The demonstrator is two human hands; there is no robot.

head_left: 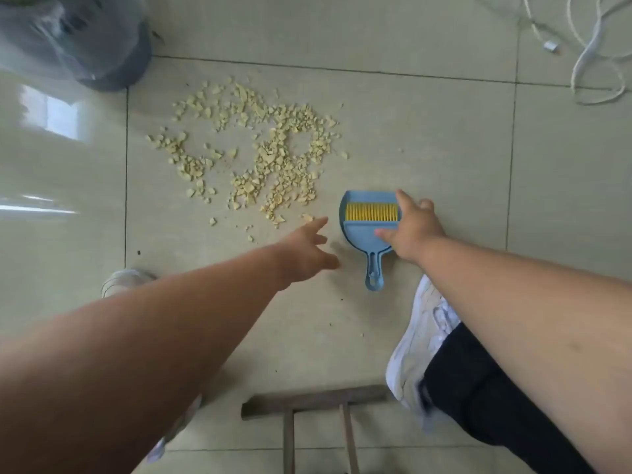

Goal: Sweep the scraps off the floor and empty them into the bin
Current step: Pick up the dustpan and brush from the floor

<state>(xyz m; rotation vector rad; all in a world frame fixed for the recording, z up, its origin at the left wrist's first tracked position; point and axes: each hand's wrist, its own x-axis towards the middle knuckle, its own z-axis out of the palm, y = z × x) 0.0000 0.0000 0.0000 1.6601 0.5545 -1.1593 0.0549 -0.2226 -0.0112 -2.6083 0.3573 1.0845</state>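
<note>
From the head camera, pale yellow scraps [260,155] lie scattered across one beige floor tile [427,138], up to its left grout line. A blue dustpan [367,234] with a yellow-bristled brush [372,212] nested inside sits just right of them, handle toward the person. The right hand [410,230] rests spread over the pan's right edge, gripping nothing. The left hand [307,249] hovers open beside the handle. A bag-lined bin [78,39] stands at upper left; white cables [595,46] lie upper right. Bare tile surrounds the pan.

bin [73,39] blurred, cut at top-left edge; right hand [412,230] hides dustpan [362,234] right side; cables [595,46] cropped top-right
</note>
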